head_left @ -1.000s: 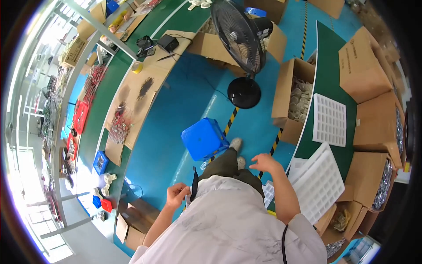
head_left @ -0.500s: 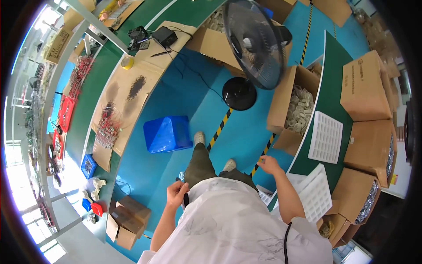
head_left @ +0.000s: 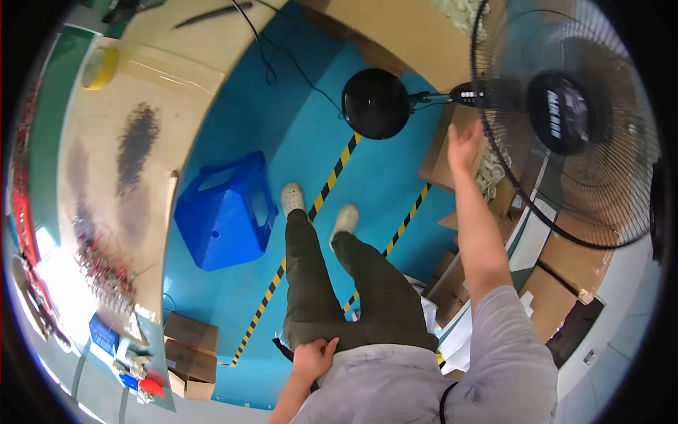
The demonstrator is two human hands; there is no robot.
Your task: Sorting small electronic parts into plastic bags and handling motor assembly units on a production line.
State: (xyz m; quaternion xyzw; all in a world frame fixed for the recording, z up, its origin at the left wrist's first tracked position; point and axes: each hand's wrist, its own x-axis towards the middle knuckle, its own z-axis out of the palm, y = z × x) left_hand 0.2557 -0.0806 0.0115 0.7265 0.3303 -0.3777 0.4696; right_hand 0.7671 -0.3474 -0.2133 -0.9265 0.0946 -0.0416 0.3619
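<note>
on the blue floor point(head_left: 233, 113) a yellow and black striped line point(head_left: 332, 177) is running past the person's two pale shoes. the right hand point(head_left: 464, 143) is reaching up with fingers spread, just beside the pole of the big black fan point(head_left: 565, 120); whether it is touching is hard to tell. the fan's round foot point(head_left: 376, 104) is sitting on the floor. the left hand point(head_left: 313, 358) is resting curled at the hip, pinching dark cloth. a blue stool point(head_left: 222, 212) is lying tipped near a long tan table point(head_left: 106, 162). brown boxes point(head_left: 189, 346) are sitting nearby.
</note>
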